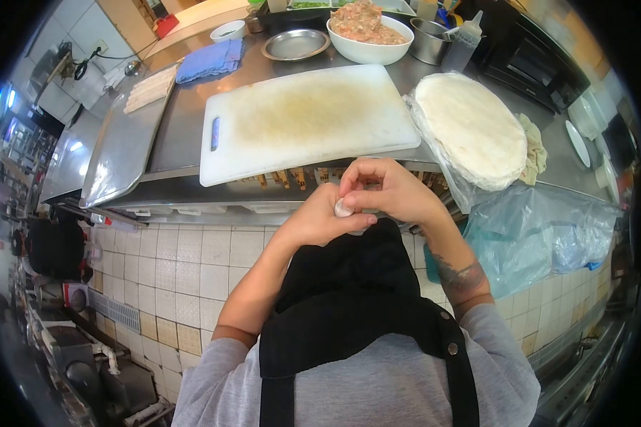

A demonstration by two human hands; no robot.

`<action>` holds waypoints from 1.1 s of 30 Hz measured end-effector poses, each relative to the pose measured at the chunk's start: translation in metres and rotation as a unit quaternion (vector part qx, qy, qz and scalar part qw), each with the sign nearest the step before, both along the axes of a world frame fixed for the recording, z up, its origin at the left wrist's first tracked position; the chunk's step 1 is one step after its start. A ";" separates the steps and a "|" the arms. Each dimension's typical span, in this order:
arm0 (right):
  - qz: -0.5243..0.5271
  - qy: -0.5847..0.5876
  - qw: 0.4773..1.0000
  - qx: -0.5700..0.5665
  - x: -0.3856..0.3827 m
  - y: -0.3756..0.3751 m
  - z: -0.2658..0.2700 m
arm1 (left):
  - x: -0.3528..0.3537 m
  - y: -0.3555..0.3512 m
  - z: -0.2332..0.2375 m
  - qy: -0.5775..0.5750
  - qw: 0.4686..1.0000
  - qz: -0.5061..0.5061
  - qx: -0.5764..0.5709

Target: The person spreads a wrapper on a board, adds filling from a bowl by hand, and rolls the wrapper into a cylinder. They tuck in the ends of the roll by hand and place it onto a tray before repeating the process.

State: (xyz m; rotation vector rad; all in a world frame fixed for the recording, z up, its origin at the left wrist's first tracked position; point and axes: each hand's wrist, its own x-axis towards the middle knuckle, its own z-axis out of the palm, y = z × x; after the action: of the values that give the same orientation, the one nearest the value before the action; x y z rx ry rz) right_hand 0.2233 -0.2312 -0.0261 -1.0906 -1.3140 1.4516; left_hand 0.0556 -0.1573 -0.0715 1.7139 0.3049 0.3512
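Observation:
My hands meet in front of the black apron, just off the counter's front edge. My left hand (322, 219) is closed, thumb toward the right hand. The fingertips of my right hand (386, 191) pinch together over it. Between them shows a small whitish piece (343, 208); both hands touch it, and its kind is too small to tell. Beyond the hands, a white cutting board (299, 117) with a yellowish stain lies on the steel counter. To its right, a stack of thin round white wrappers (470, 132) rests on clear plastic.
Pale rolls (152, 89) lie on a metal tray (124, 142) at the left, beside folded blue cloths (210, 62). Behind the board stand a shallow steel bowl (295, 45), a white bowl (369, 53) of minced filling, a pot (429, 46) and a squeeze bottle (464, 44). Plastic bags (541, 235) hang at right.

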 end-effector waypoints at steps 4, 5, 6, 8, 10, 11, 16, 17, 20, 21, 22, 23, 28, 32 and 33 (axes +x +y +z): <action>-0.104 -0.093 0.989 0.049 -0.007 -0.004 -0.006 | 0.004 -0.003 0.007 -0.030 0.999 0.029 0.025; -0.127 -0.100 0.983 0.084 -0.007 -0.004 -0.009 | 0.004 -0.004 0.011 -0.023 0.998 0.042 0.037; -0.127 -0.100 0.983 0.084 -0.008 -0.004 -0.011 | 0.004 -0.004 0.012 -0.023 0.998 0.042 0.037; -0.154 -0.068 0.983 0.073 -0.010 -0.003 -0.014 | 0.003 -0.004 0.015 -0.008 0.998 0.051 0.022; -0.139 -0.084 0.984 0.076 -0.009 -0.001 -0.019 | 0.001 -0.004 0.019 0.024 0.998 0.051 0.010; -0.126 -0.100 0.984 0.078 -0.008 -0.001 -0.022 | 0.001 -0.004 0.020 0.057 0.997 0.048 -0.003; -0.067 0.111 0.991 0.030 -0.004 0.004 -0.038 | -0.005 0.000 0.010 -0.077 0.993 0.080 -0.038; -0.069 0.195 0.976 0.062 -0.004 0.002 -0.042 | -0.009 0.003 0.012 -0.081 0.990 0.083 -0.083; -0.014 -0.080 0.994 0.070 -0.004 -0.015 -0.054 | -0.013 0.010 0.003 -0.295 0.920 0.075 -0.246; 0.013 -0.159 0.985 0.058 -0.002 -0.017 -0.059 | -0.014 0.013 0.004 -0.411 0.839 0.056 -0.352; 0.011 -0.159 0.985 0.059 0.005 -0.019 -0.053 | -0.018 0.017 0.000 -0.410 0.840 0.054 -0.352; -0.004 -0.231 0.972 0.033 0.013 -0.021 -0.039 | -0.025 0.020 -0.007 -0.446 0.805 0.024 -0.390; -0.107 -0.214 0.959 0.152 0.056 -0.032 0.023 | -0.052 0.005 0.020 -0.307 0.839 -0.008 -0.448; -0.036 -0.261 0.955 0.139 0.059 -0.023 0.081 | -0.054 0.003 0.002 -0.136 0.894 -0.176 -0.388; -0.036 -0.262 0.954 0.141 0.051 -0.019 0.084 | -0.044 -0.001 0.002 -0.050 0.944 -0.165 -0.280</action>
State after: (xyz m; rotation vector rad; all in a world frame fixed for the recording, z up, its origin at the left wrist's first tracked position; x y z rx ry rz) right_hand 0.2747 -0.2500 0.0578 -1.3627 -1.7635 0.9071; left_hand 0.0114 -0.1586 -0.0696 1.1526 0.0289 0.0877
